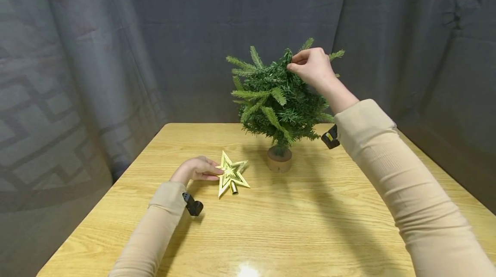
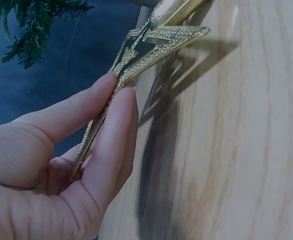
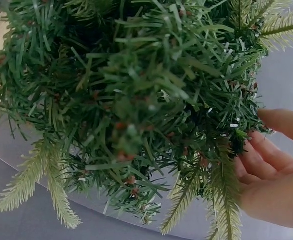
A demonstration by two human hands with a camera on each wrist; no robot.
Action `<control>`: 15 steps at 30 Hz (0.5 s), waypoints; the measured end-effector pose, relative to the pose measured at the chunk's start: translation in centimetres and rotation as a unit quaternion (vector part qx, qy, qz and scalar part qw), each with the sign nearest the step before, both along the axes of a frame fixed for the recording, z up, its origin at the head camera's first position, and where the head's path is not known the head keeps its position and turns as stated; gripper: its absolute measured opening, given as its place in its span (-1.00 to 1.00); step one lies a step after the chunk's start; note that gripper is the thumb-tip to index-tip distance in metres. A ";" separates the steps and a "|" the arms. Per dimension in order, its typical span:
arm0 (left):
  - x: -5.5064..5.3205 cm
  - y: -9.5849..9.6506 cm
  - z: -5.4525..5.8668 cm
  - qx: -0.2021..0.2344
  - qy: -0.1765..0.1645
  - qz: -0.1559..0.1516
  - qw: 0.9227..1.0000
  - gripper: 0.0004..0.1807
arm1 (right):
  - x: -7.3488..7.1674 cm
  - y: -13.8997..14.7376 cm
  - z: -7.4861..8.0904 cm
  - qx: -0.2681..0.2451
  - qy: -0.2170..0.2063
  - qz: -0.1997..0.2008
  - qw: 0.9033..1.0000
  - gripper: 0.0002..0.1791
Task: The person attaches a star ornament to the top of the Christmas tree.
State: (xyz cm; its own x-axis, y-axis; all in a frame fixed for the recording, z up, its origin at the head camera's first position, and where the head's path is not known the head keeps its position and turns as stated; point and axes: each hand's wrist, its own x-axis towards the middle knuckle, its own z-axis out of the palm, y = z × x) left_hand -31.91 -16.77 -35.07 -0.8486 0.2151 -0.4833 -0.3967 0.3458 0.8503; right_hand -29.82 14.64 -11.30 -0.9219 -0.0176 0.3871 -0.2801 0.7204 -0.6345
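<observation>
A small artificial Christmas tree (image 1: 284, 105) stands upright on a round wooden base (image 1: 279, 163). My right hand (image 1: 315, 68) is at its crown, with thumb and fingers pinching the top branch; green needles partly cover the fingertips of that hand (image 3: 274, 160) in the right wrist view. Lower and to the left, my left hand (image 1: 196, 168) holds a gold star tree topper (image 1: 230, 172) by one of its points. The left wrist view shows the glittery star (image 2: 159, 47) tilted on edge above the table, pinched between thumb and fingers. Its hollow socket points toward the front.
Beneath everything is a light wood-grain table (image 1: 271, 229). Grey curtains (image 1: 193, 44) hang behind it and along both sides. Each sleeve cuff carries a small black camera, the left camera (image 1: 192, 204) close above the tabletop.
</observation>
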 end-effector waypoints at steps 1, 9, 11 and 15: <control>0.0 -0.1 0.0 0.007 0.000 -0.003 1.000 -0.40 | 0.0 0.0 0.0 0.000 0.003 0.000 1.000 -0.56; 0.1 -1.4 0.7 0.058 0.003 -0.001 0.998 -0.35 | 0.0 0.1 -0.4 0.002 0.022 0.003 1.000 -0.59; 0.0 -1.7 1.0 0.069 0.006 0.001 0.998 -0.36 | 0.0 0.1 -0.4 0.002 0.025 0.004 1.000 -0.60; -0.2 -2.5 1.9 0.081 0.010 0.011 0.997 -0.38 | 0.0 0.1 -0.6 0.002 0.026 0.006 1.000 -0.60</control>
State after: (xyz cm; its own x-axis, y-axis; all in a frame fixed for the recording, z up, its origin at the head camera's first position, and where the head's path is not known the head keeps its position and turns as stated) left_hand -32.12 -19.24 -33.18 -0.8634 0.2700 -0.4263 -0.3845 0.1952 0.9023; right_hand -29.79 14.77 -11.89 -0.9001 -0.0309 0.4345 -0.3220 0.7191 -0.6158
